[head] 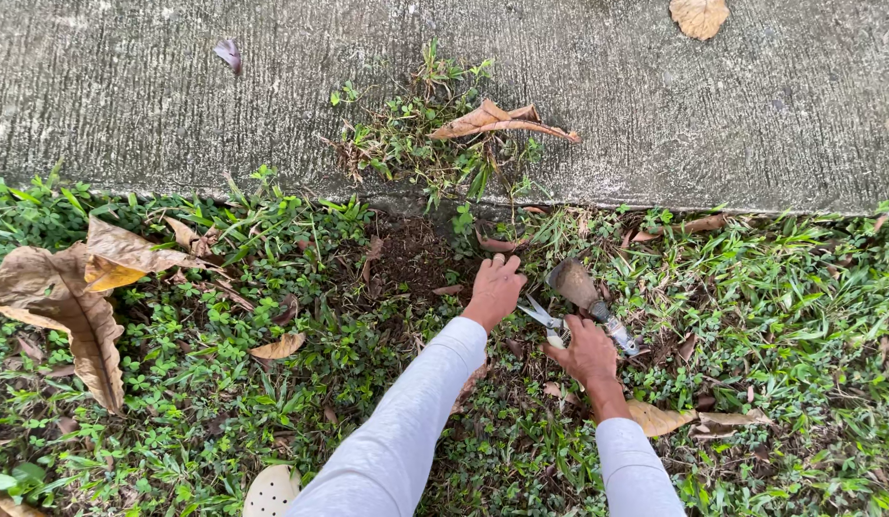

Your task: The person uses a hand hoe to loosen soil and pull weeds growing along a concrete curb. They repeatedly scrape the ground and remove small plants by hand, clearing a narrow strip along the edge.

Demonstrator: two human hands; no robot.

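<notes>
both hands work low in the weeds at the edge of the concrete path [655, 105]. the left hand [495, 287] reaches forward with its white sleeve [406, 431] stretched out, and its fingers are curled down into the ground at the rim of a bare soil patch [411, 254]; it seems to pinch something small there, but what exactly is between the fingers i cannot tell. the right hand [586, 349] is closed over the handles of two tools together: a garden trowel [580, 287] with a dirty brown blade that points away from the person, and a pair of scissors [540, 314] whose blades stick out to the left, toward the left hand.

to do this weeding well, i think the left hand should take the plant close to the soil and pull slowly, so the root comes with it and does not break. holding two tools in one fist looks awkward to me; one of them can slip, and the scissor points are near the other wrist.

the trowel blade lies just beside the left hand, on its right, and the soil patch is directly in front of that hand. a small pile of pulled weeds [416, 144] with a dry brown leaf [502, 120] on it lies on the concrete, well apart from both hands. large dry leaves [66, 297] lie far left in the grass [799, 287].
</notes>
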